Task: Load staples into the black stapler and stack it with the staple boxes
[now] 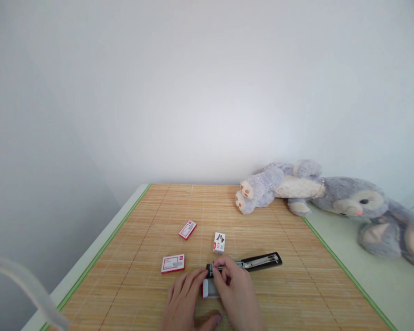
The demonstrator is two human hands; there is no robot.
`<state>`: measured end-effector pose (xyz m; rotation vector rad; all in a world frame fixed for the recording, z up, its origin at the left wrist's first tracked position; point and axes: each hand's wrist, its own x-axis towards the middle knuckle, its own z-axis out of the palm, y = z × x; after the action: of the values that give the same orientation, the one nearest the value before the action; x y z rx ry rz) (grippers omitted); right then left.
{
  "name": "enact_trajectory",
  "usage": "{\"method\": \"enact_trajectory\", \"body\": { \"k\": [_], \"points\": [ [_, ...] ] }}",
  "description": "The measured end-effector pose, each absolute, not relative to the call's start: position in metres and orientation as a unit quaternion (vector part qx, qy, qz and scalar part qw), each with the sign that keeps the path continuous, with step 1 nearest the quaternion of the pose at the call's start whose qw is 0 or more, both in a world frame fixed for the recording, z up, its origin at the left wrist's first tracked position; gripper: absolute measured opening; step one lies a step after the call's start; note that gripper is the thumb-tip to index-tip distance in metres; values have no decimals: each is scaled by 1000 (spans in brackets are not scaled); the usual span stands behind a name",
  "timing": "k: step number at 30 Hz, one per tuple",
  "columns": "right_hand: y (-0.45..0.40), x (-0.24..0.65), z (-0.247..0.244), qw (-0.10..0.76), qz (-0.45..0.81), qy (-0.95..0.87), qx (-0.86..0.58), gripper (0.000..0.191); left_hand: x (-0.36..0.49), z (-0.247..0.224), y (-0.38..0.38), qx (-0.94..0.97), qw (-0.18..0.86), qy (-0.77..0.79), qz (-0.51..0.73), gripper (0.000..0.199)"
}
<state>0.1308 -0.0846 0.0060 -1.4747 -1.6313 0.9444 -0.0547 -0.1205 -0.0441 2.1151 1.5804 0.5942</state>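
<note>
A black stapler (267, 261) lies opened out on the bamboo mat, its metal inner channel exposed. My right hand (239, 292) bends over the left part of it, thumb and forefinger pinched together at the channel. Whatever sits between those fingertips is too small to make out. My left hand (186, 299) rests on the mat with its fingers stretched out, the forefinger tip touching the stapler's left end. Just below the stapler, between both hands, is an open small box (211, 288) with grey contents, partly covered by my right hand.
Two flat red-and-white boxes, a nearer box (173, 264) and a farther box (188, 229), lie left of the stapler. A white box (219, 242) with a stapler picture is behind it. A grey plush rabbit (296, 186) stretches across the back right. A pale curved strip (27, 285) crosses the lower left.
</note>
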Motion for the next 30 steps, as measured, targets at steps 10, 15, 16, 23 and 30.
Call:
{"method": "enact_trajectory", "body": {
  "k": [10, 15, 16, 23, 30],
  "points": [
    [-88, 160, 47, 130, 243, -805, -526, 16, -46, -14, -123, 753, 213, 571, 247, 33],
    [-82, 152, 45, 93, 234, -812, -527, 17, -47, -11, -121, 759, 218, 562, 246, 30],
    [-81, 151, 43, 91, 234, -812, -527, 18, -47, -11, -121, 759, 218, 562, 245, 31],
    [-82, 154, 36, 119, 262, -799, -527, 16, -48, -11, -121, 759, 217, 561, 248, 33],
    [-89, 203, 49, 108, 299, -760, -567, 22, -54, -13, -119, 761, 253, 550, 233, 32]
  ]
}}
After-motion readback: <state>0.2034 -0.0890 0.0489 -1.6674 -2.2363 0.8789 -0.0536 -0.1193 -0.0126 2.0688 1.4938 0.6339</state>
